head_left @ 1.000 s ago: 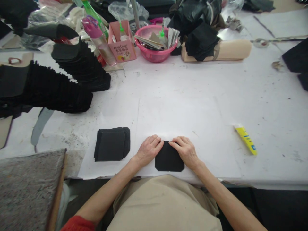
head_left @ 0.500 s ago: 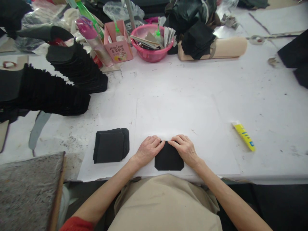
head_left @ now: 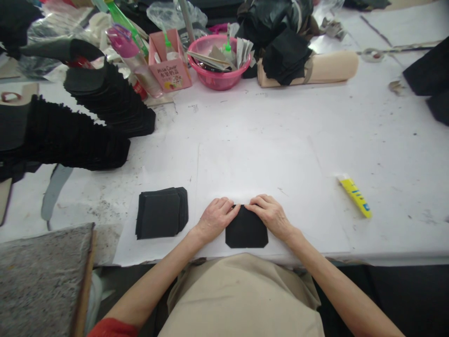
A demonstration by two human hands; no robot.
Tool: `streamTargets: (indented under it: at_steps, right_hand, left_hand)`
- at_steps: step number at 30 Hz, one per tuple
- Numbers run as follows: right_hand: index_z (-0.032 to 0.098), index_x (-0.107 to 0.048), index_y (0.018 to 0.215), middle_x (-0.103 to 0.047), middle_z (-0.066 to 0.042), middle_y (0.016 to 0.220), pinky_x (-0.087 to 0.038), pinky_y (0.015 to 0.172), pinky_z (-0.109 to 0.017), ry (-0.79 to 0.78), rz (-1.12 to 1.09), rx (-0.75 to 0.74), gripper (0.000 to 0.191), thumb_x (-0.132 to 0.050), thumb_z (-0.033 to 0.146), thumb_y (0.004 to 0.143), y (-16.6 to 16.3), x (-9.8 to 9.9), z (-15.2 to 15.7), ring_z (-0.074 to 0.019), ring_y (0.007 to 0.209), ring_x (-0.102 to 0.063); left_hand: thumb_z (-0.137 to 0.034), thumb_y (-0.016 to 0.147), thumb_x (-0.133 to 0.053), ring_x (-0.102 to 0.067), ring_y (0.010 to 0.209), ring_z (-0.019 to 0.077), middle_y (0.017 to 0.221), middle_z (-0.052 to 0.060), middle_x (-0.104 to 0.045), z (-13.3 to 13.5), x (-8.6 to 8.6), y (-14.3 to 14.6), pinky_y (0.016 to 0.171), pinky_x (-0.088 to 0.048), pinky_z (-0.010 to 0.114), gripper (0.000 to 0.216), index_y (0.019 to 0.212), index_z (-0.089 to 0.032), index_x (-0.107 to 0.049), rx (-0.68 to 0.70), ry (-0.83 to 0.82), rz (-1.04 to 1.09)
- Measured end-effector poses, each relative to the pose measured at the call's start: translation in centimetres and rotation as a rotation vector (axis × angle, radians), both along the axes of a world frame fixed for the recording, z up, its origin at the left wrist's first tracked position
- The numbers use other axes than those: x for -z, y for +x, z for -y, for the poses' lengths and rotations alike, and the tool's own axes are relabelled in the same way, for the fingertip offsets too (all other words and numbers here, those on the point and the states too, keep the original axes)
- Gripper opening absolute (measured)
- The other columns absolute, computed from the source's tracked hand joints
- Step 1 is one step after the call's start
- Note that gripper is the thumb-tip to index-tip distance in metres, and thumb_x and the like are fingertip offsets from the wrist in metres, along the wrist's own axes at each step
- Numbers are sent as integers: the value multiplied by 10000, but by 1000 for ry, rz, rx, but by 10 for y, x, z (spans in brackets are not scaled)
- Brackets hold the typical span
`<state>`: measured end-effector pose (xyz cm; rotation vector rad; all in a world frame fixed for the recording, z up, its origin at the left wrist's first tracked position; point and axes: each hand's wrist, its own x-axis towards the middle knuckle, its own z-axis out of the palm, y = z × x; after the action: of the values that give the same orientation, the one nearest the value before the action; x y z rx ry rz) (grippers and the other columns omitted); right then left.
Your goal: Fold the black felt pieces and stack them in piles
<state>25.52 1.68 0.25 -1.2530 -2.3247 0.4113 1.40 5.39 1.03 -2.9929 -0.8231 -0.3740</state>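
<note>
A small black cut piece [head_left: 246,231] with clipped lower corners lies on a white paper sheet [head_left: 259,164] at the table's near edge. My left hand [head_left: 216,218] presses its upper left corner, fingers curled down onto it. My right hand [head_left: 271,216] presses the upper right corner the same way; the fingertips of both hands nearly meet at the piece's top edge. A neat stack of similar black pieces [head_left: 162,212] sits just left of my left hand.
A yellow glue tube [head_left: 355,195] lies to the right. Fanned rows of black pieces [head_left: 70,135] fill the left. At the back stand a pink bowl [head_left: 217,70], a pink box [head_left: 167,63], a bottle [head_left: 135,58] and a beige roll [head_left: 329,68]. A grey felt board [head_left: 42,276] is at lower left.
Both hands stay pressed on the black piece's top edge; only the camera view has shifted slightly.
</note>
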Motion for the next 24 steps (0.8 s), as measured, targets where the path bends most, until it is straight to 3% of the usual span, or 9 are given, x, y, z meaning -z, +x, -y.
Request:
streamTargets:
  at_steps: [9,24]
  right_hand:
    - [178,-670,1094,-661,-74,1010,-448,851,-338,34,17,-28,216,-477,175,996,7,-4,-4,-201,958,-547]
    - [179,-673,1097,-664,-70,1015,-458,844,-340,44,22,-12,215,-485,171,993,14,-3,-3,-198,951,-547]
  left_hand:
    - [-114,978,-457,-586,937,223,980,110,-622,0,5,-7,831,-527,374,208,1151,-104,-573,27,-49,173]
    - [-95,975,-447,-556,953,230,1003,115,-602,4,1,-15,870,-511,381,245,1196,-77,-551,28,-47,81]
